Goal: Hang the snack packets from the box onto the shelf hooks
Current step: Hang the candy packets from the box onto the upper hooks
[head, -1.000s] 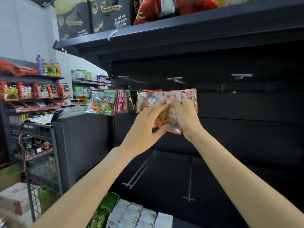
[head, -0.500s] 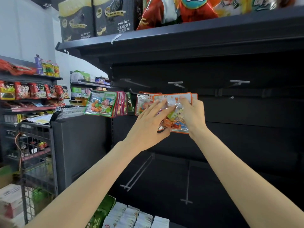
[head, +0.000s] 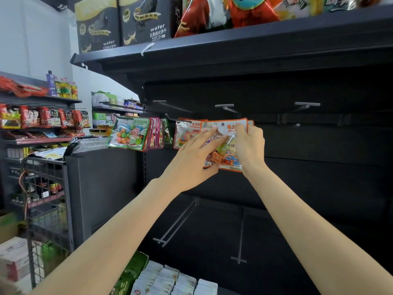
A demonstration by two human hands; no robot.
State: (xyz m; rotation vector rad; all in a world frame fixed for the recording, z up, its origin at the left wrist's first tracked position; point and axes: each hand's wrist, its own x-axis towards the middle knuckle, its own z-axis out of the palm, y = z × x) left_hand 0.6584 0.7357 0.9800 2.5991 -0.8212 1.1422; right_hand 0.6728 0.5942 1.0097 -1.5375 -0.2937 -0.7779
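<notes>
Am pinching orange-edged snack packet [head: 225,143] with both hands, left hand [head: 196,158], right hand [head: 249,145], up at hook [head: 226,107]. Tip: am lining punch hole with prong before sliding on.

A black shelf unit [head: 319,171] fills the view. Its top board [head: 234,50] carries wafer boxes [head: 123,22] at 11 o'clock and red bags [head: 229,13] at 12. Hooks [head: 225,107] jut from the back panel; candy packets [head: 129,133] hang at 9 o'clock.
</notes>
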